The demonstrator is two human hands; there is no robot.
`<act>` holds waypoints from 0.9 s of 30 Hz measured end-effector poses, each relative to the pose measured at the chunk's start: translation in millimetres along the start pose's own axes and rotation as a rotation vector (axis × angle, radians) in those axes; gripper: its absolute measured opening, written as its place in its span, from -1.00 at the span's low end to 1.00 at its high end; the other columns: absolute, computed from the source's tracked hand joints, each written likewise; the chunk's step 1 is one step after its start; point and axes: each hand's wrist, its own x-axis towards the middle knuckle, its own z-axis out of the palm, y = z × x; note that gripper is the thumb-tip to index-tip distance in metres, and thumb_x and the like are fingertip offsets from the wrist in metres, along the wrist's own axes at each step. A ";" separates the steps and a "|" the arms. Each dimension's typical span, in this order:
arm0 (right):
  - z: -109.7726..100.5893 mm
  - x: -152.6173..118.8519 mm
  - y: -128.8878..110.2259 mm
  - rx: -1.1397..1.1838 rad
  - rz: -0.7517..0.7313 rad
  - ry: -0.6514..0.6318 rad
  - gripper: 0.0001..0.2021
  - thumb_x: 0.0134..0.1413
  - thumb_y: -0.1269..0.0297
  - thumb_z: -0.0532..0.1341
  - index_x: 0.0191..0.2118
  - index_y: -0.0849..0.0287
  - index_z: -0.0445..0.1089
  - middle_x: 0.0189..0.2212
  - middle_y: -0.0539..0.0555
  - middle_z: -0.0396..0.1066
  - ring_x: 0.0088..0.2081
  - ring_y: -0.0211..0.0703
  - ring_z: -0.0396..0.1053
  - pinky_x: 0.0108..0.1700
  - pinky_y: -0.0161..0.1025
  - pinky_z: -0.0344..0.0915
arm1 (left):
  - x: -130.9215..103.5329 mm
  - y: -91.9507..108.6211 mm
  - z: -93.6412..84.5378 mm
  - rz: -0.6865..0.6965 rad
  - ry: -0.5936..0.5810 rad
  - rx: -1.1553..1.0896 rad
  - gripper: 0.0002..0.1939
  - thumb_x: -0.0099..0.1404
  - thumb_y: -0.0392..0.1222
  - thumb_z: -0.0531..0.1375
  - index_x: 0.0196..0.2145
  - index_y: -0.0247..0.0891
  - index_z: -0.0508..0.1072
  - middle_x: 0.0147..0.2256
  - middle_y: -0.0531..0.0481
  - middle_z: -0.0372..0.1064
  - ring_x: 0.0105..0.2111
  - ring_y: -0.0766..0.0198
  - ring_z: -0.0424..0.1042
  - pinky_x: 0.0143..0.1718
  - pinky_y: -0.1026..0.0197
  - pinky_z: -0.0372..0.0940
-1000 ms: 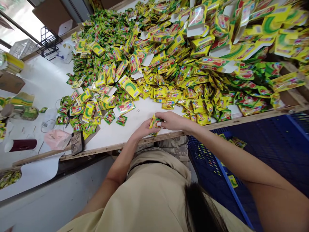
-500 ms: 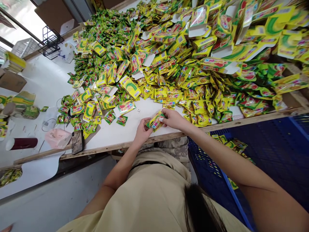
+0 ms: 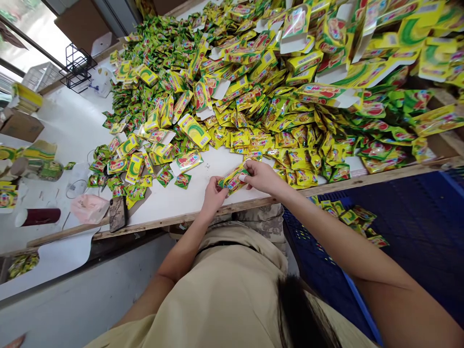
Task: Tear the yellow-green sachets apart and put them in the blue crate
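Observation:
A small yellow-and-green printed carton [image 3: 234, 179] is held between my two hands, just above the white table [image 3: 163, 205] near its front edge. My left hand [image 3: 214, 193] grips the carton's left end, thumb on the near side. With thumb and fingertips, my right hand [image 3: 259, 176] pinches its right end, a bit of white showing at the fingers. What is inside the carton cannot be seen. Right beyond my hands lies a big heap of yellow and green sachets [image 3: 299, 159] mixed with similar cartons, such as a yellow one [image 3: 195, 130] with a barcode.
A phone [image 3: 118, 213] lies at the table's wooden front edge, near a pink plastic bag [image 3: 89, 209] and a dark red cylinder [image 3: 38, 217]. A black wire rack [image 3: 78, 67] stands at the back left. Blue crates [image 3: 409, 217] with sachets stand below on the right.
The carton has turned slightly and lies flatter between my hands, its printed face showing more. Both hands keep their hold in nearly the same place.

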 end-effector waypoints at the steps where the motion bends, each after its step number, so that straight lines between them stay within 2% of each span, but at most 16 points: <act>1: 0.3 0.0 0.7 -0.006 -0.004 0.007 -0.82 -0.05 0.32 0.21 -0.41 0.11 0.13 -0.51 -0.05 0.32 -0.53 -0.27 0.36 -0.58 -0.37 0.28 | 1.0 -1.1 -0.3 -0.001 0.008 0.006 -0.71 -0.02 -0.28 0.18 -0.28 -0.23 0.24 -0.40 0.09 0.26 -0.47 0.41 0.23 -0.51 0.35 0.28; 7: -2.0 -4.6 -2.3 -0.061 0.003 0.036 -0.82 -0.07 0.33 0.21 -0.43 0.12 0.12 -0.55 -0.09 0.23 -0.59 -0.31 0.30 -0.60 -0.37 0.25 | 9.3 -6.1 -7.3 0.043 -0.038 0.157 -0.70 -0.04 -0.27 0.23 -0.29 -0.26 0.30 -0.40 0.09 0.35 -0.49 0.40 0.31 -0.46 0.32 0.24; 16: -1.2 -12.2 -8.7 -0.093 0.012 0.020 -0.82 -0.06 0.33 0.19 -0.43 0.11 0.10 -0.55 -0.08 0.26 -0.56 -0.26 0.36 -0.57 -0.35 0.22 | 0.5 8.1 -6.0 0.186 0.096 0.568 -0.78 0.02 -0.29 0.20 -0.30 -0.20 0.38 -0.46 0.08 0.39 -0.51 0.30 0.32 -0.39 0.24 0.17; 21: -3.5 -11.9 -7.7 -0.151 -0.003 0.048 -0.83 -0.07 0.32 0.20 -0.43 0.11 0.12 -0.56 -0.09 0.26 -0.56 -0.28 0.33 -0.53 -0.35 0.19 | -2.6 9.1 -2.7 0.223 0.091 0.639 -0.76 0.10 -0.28 0.15 -0.22 -0.19 0.38 -0.47 0.04 0.36 -0.51 0.25 0.30 -0.38 0.22 0.15; 27: -7.3 -13.5 -9.9 -0.328 -0.036 0.087 -0.87 -0.02 0.30 0.18 -0.42 0.12 0.16 -0.57 -0.06 0.25 -0.47 -0.22 0.29 -0.46 -0.33 0.10 | -6.7 9.6 -1.3 0.254 0.050 0.641 -0.74 0.15 -0.28 0.10 -0.15 -0.24 0.36 -0.43 0.01 0.35 -0.50 0.27 0.27 -0.34 0.21 0.17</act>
